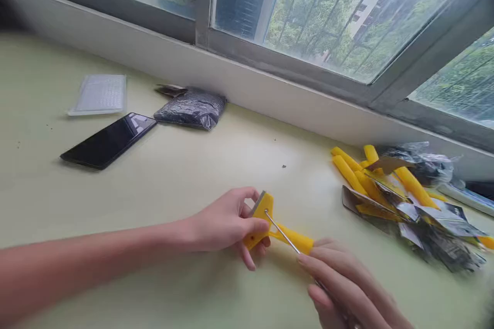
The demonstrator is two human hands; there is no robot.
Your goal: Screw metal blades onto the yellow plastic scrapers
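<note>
My left hand (241, 223) is closed around the head of a yellow scraper (295, 239), thumb on its near face. A grey blade edge (258, 203) shows along the head's upper left side. The scraper's yellow handle points right, its far end beside the fingers of my right hand (343, 277). Gripped in that right hand is a thin metal screwdriver (285, 236); its handle is mostly hidden by the fingers. The screwdriver's tip meets a screw spot near the top of the scraper head. A second, darker hole shows lower on the head.
Yellow handles (370, 187) lie piled with flat packaging cards (432, 221) at the right. Toward the back left are a black phone (110, 141), a dark plastic-wrapped packet (195, 108) and a clear plastic case (100, 93). A tiny dark piece (284, 166) lies mid-table. The window ledge (270, 87) bounds the back.
</note>
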